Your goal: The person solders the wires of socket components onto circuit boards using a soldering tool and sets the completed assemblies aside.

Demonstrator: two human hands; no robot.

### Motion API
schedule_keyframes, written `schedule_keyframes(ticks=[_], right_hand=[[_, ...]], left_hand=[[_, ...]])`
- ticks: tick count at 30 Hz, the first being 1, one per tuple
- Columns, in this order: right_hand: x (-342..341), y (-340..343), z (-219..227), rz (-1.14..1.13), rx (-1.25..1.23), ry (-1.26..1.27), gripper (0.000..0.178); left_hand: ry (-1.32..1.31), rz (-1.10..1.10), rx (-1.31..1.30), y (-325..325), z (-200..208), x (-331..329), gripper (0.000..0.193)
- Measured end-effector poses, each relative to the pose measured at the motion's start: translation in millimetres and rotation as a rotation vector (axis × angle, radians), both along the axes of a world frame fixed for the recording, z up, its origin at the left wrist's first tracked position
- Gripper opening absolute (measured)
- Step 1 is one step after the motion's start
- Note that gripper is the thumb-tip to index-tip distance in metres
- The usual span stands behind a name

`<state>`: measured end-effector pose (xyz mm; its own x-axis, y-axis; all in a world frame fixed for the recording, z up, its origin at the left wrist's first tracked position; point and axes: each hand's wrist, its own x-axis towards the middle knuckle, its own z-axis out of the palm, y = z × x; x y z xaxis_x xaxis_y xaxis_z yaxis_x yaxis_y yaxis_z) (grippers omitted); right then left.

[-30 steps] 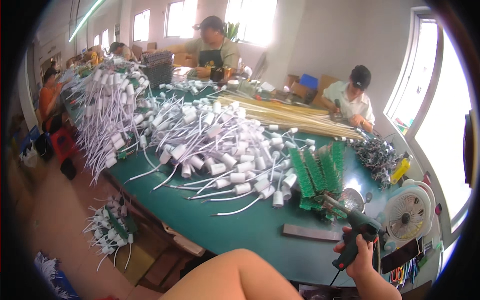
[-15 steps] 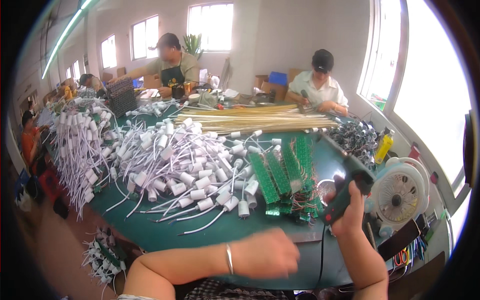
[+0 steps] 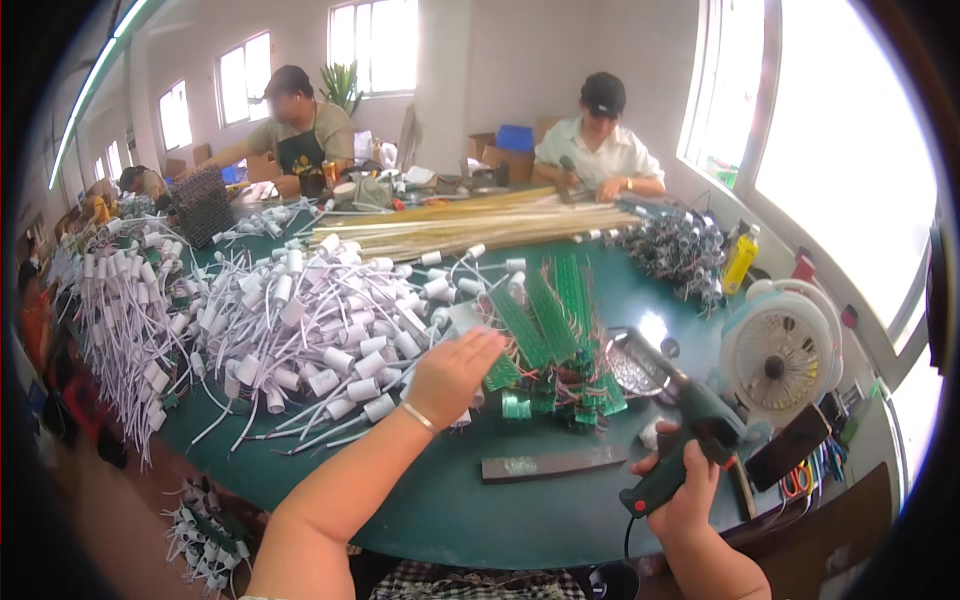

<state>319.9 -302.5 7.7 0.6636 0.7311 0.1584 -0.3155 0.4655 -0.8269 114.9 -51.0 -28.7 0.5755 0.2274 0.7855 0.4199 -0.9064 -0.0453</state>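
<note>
My right hand [image 3: 685, 490] is wrapped round the grip of a dark green, corded soldering gun [image 3: 700, 425]. Its slim barrel points up and to the left, over a foil-lined dish [image 3: 640, 368]. My left hand [image 3: 460, 375] reaches forward with its fingers stretched out, at the near left edge of a stack of green circuit boards [image 3: 550, 320] with thin wires. Whether its fingertips touch the boards I cannot tell. Close by on the left lies a large heap of white cylindrical lamp sockets [image 3: 340, 350] with white leads.
A dark flat bar [image 3: 552, 463] lies on the green table [image 3: 430, 515] in front of the boards. Long yellowish strips [image 3: 470, 225] stretch across behind. At right stand a white fan [image 3: 780, 360], a yellow bottle [image 3: 740, 260] and a dark phone [image 3: 790, 448]. Two co-workers sit opposite.
My left hand has moved from the near table edge up and left to the circuit boards, its fingers now stretched out. The soldering gun has dropped lower. The view has shifted slightly.
</note>
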Motion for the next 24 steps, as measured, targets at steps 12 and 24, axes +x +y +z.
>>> schedule_keyframes(ticks=[12, 24], right_hand=[[-6, -46, -38, -0.262, -0.116, -0.038, 0.042], [-22, -79, -61, -0.378, -0.158, -0.005, 0.04]], left_hand=[[0.294, -0.006, -0.304, -193, -37, -86, 0.033], [0.329, 0.14, -0.566, -114, -17, -28, 0.037]])
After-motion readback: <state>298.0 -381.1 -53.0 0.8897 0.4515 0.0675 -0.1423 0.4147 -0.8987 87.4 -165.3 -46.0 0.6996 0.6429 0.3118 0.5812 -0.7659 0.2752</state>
